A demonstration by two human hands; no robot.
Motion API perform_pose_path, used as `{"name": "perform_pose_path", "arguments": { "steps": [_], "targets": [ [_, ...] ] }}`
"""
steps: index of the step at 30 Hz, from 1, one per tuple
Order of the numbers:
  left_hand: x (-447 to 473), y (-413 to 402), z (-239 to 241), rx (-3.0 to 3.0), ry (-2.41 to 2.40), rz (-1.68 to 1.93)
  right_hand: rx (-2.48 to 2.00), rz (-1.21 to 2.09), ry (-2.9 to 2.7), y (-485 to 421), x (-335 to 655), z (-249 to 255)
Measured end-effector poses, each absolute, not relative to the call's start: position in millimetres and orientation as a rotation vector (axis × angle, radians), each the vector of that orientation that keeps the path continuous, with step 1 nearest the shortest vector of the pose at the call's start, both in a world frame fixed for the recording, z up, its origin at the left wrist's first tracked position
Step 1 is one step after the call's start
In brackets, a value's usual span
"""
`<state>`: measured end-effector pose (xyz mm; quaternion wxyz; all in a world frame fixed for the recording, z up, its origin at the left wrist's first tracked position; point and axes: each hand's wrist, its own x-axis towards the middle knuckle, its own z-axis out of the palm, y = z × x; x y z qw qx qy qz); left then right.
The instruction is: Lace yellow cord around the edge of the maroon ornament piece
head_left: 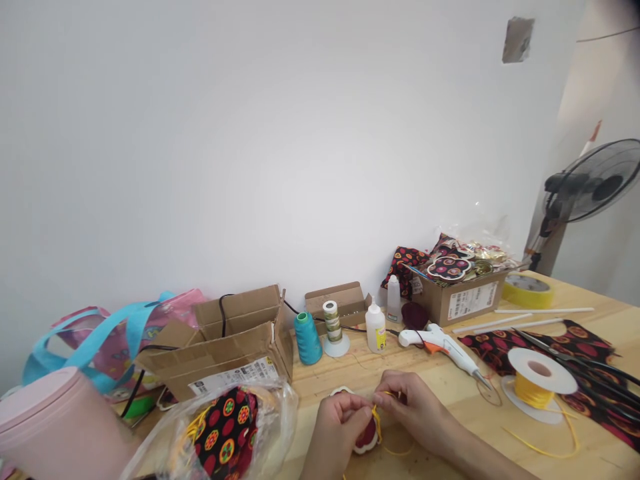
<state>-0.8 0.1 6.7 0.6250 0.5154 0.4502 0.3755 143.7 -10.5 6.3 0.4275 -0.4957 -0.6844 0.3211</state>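
Both my hands are closed at the front middle of the table. My left hand (336, 430) grips a dark red, flower-shaped piece (369, 437) with a scalloped white edge, partly hidden under the fingers. Thin yellow cord (377, 421) is bunched at the piece's right side, between my fingertips. My right hand (417, 408) pinches this cord with thumb and forefinger, close to the left fingertips. A loose strand curves over the wood below. To the right stands a white spool (543, 371) wound with yellow cord, its free end lying on the table.
A white glue gun (445, 348) lies beyond my right hand, near a white glue bottle (375, 327) and a teal thread cone (307, 340). Black-handled scissors (575, 363) rest on patterned fabric (493, 350). At left are a cardboard box (220, 363) and a plastic bag of fabric pieces (280, 420).
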Motion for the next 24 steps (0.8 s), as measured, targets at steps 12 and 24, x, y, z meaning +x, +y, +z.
{"name": "perform_pose_path", "arguments": {
  "steps": [12,24],
  "targets": [
    [-0.5,2.2,1.9,1.176,0.986,0.883,-1.165,0.76,-1.598,-11.5,139.3,13.0],
    [-1.5,1.5,6.7,1.232,0.995,0.891,-1.165,0.832,-1.578,-11.3,141.0,11.7]
  ]
}}
